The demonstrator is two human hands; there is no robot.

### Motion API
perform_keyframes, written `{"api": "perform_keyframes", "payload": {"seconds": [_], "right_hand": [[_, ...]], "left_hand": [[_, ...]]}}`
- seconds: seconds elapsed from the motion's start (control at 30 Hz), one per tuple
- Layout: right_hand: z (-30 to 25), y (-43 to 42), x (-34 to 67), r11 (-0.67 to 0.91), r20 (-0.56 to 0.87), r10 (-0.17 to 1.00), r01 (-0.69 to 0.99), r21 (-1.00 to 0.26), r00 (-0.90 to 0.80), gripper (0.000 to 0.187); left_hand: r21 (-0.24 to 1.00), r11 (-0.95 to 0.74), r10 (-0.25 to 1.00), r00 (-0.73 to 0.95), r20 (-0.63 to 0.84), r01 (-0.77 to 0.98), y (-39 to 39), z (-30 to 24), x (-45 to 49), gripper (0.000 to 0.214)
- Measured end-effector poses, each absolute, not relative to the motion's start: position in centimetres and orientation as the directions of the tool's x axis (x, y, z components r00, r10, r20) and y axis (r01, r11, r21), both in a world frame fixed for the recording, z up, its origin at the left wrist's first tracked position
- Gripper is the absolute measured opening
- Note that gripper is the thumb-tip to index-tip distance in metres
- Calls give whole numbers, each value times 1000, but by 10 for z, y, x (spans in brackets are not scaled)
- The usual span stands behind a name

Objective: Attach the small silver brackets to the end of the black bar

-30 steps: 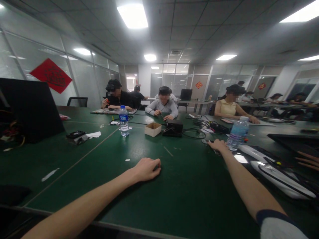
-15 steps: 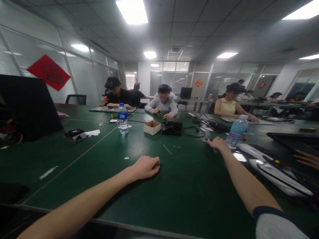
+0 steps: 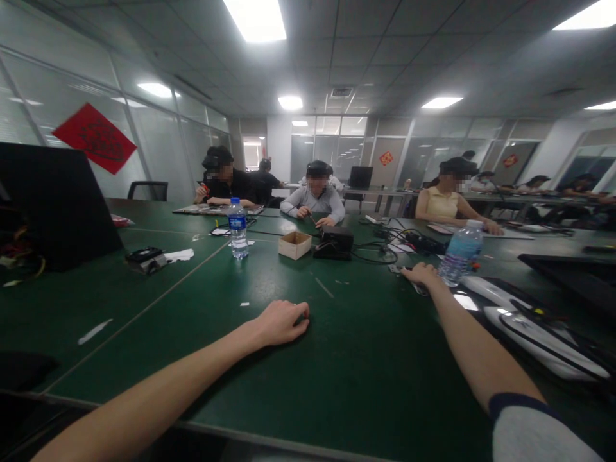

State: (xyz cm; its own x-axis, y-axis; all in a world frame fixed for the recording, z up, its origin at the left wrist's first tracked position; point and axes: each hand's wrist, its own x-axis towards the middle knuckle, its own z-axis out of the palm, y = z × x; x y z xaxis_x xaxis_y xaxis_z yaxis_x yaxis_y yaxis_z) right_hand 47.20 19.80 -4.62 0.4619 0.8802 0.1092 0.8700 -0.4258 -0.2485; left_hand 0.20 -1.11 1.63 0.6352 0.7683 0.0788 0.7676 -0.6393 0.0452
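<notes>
Your left hand [image 3: 283, 323] rests on the tabletop [image 3: 366, 366], its fingers loosely curled, probably to support that arm; whether they hold anything, I cannot tell. Your right hand [image 3: 423, 274] lies outstretched, likely because the small grey item [image 3: 394, 269] sits farther out, at its fingertips; I cannot tell if the fingers pinch it. The blue-labelled bottle [image 3: 461, 253] stands just beside that hand.

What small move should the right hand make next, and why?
Perhaps draw the small greyish piece toward the left hand: the right hand touches or nearly touches it, and the left rests on the green table, nothing visible in it. Whether the piece is gripped is unclear.
</notes>
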Motion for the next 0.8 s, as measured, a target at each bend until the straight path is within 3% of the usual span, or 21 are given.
{"api": "perform_keyframes", "payload": {"seconds": [0.3, 0.43, 0.6, 0.8], "right_hand": [[-37, 196, 475, -443, 48, 885, 868, -226, 464, 103], [-33, 192, 478, -393, 24, 913, 893, -218, 408, 80], [-25, 187, 482, -344, 51, 930, 912, -224, 363, 75], [-21, 187, 481, -286, 88, 947, 933, -219, 310, 41]], "left_hand": [[31, -636, 771, 633, 77, 771, -8, 13, 2, 19], [36, -635, 771, 632, 80, 771, -7, 12, 2, 19], [52, -633, 774, 629, 79, 772, -7, 13, 2, 20], [49, -640, 768, 634, 91, 767, -6, 13, 1, 19]]}}
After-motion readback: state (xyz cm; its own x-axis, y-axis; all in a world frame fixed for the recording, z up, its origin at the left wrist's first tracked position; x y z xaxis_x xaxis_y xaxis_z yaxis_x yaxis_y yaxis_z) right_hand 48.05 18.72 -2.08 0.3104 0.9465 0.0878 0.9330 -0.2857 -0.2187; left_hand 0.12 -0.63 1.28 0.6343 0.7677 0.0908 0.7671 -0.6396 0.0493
